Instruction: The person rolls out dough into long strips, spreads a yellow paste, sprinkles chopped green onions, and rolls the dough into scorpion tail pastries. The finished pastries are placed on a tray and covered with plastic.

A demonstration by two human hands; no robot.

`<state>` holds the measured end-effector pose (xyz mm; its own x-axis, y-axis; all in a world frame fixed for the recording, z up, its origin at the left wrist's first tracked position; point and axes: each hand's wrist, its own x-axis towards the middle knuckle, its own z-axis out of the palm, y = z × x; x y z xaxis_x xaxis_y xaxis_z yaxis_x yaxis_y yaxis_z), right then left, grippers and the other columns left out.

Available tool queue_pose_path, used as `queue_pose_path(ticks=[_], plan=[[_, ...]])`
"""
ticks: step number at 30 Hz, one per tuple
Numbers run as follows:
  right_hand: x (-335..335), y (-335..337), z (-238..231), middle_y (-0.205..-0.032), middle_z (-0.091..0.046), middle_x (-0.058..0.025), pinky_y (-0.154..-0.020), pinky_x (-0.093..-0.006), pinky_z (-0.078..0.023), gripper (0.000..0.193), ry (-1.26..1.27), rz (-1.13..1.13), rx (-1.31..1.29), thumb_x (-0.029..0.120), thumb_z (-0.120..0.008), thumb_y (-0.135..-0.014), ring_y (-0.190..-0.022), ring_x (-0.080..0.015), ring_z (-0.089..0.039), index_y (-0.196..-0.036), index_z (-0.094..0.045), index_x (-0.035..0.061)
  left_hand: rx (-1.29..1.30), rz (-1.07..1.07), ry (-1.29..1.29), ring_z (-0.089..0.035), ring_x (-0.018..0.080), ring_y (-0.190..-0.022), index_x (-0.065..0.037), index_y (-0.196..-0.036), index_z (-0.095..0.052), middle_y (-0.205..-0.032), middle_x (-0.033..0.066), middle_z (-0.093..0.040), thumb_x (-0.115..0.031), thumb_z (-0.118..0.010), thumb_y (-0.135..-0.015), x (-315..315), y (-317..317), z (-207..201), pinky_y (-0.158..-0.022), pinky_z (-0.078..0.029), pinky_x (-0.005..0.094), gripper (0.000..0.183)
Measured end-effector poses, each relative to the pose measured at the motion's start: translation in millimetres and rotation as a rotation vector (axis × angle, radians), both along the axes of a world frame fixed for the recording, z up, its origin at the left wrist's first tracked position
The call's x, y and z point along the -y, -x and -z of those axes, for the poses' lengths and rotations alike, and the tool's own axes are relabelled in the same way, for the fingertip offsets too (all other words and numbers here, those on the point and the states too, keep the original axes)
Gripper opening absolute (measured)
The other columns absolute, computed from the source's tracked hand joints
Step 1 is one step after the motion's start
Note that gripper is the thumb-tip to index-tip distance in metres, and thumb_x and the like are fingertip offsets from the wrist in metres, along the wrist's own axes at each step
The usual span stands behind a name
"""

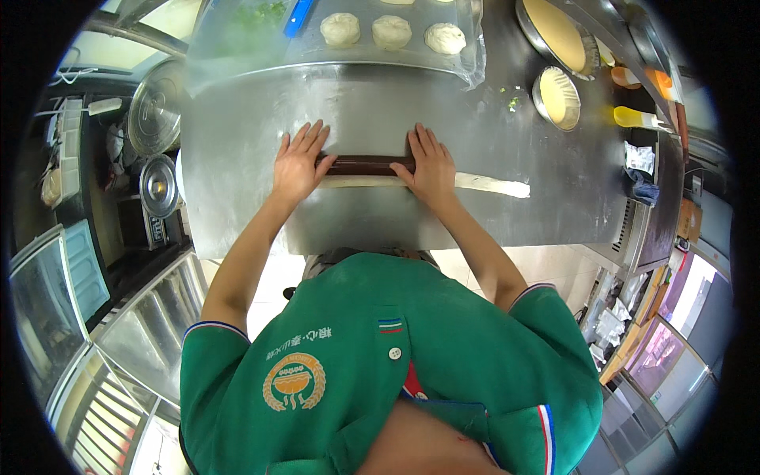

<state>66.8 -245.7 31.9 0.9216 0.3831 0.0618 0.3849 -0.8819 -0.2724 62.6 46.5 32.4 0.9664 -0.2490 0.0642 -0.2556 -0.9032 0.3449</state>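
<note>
A dark brown rolling pin (362, 165) lies crosswise on the steel table, with a palm over each end. My left hand (299, 165) rests flat on its left end, the fingers stretched forward and the thumb along the pin. On the right end lies my right hand (431, 168), fingers also straight and thumb pointing inward. A long, thin strip of pale dough (492, 185) runs along the near side of the pin. It passes beneath my right hand and reaches out to the right. How much of the dough lies under the pin is hidden.
Beyond the hands, a plastic-lined tray (372, 63) holds several round dough pieces (392, 32). A blue handle (298, 17) lies by chopped greens. At the far right are a small bowl of yellow liquid (556, 99), a larger bowl (558, 36) and a yellow squeeze bottle (633, 118).
</note>
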Motion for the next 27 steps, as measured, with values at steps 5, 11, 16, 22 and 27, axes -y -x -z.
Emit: queue_pose_path(ticks=[5, 11, 16, 22, 27], plan=[[0.5, -10.8, -4.3, -0.151, -0.035, -0.0190, -0.108, -0.0558, -0.032, 0.070, 0.030, -0.011, -0.065, 0.059, -0.053, -0.089, -0.137, -0.0386, -0.035, -0.139, -0.049, 0.0102, -0.003, -0.038, -0.173, -0.037, 0.0283, -0.138, -0.017, -0.145, -0.044, -0.153, 0.0059, -0.038, -0.033, -0.049, -0.097, 6.5, -21.2, 2.1, -0.112, -0.026, 0.0561, 0.051], [3.2, -80.2, 4.7, -0.142, -0.043, -0.0166, -0.110, -0.0547, -0.028, 0.062, 0.013, -0.005, 0.161, 0.049, -0.058, -0.090, -0.131, -0.0353, -0.039, -0.137, -0.049, 0.0102, 0.114, -0.010, -0.054, -0.049, 0.0303, -0.123, -0.012, -0.139, -0.050, -0.130, 0.0097, -0.057, -0.031, -0.053, -0.095, 4.9, -83.0, -0.5, -0.106, -0.031, 0.0525, 0.048], [8.2, -39.0, 4.4, -0.117, -0.055, -0.0123, -0.097, -0.0475, -0.037, 0.055, 0.100, -0.264, -0.051, 0.042, -0.064, -0.086, -0.109, -0.0317, -0.051, -0.132, -0.054, 0.0130, 0.088, 0.377, -0.152, -0.056, 0.0289, -0.101, -0.013, -0.142, -0.044, -0.111, 0.0101, -0.059, -0.023, -0.069, -0.082, 0.0, -22.9, 2.6, -0.087, -0.045, 0.0415, 0.066], [-9.0, -18.1, -22.4, -0.117, -0.054, -0.0128, -0.098, -0.0478, -0.036, 0.061, -0.082, -0.173, 0.020, 0.046, -0.063, -0.087, -0.109, -0.0307, -0.050, -0.138, -0.049, 0.0154, -0.161, -0.041, 0.078, -0.049, 0.0319, -0.120, -0.015, -0.150, -0.032, -0.133, 0.0145, -0.049, -0.039, -0.064, -0.088, -3.4, -5.7, -34.3, -0.102, -0.038, 0.0456, 0.073], [-32.1, -23.3, 11.7, -0.149, -0.034, -0.0200, -0.111, -0.0587, -0.022, 0.069, 0.063, 0.077, 0.038, 0.050, -0.058, -0.088, -0.140, -0.0359, -0.030, -0.142, -0.046, 0.0094, -0.020, -0.226, -0.128, -0.024, 0.0315, -0.145, -0.012, -0.153, -0.027, -0.159, 0.0133, -0.021, -0.047, -0.054, -0.093, -7.5, 7.2, 7.3, -0.113, -0.015, 0.0629, 0.074]])
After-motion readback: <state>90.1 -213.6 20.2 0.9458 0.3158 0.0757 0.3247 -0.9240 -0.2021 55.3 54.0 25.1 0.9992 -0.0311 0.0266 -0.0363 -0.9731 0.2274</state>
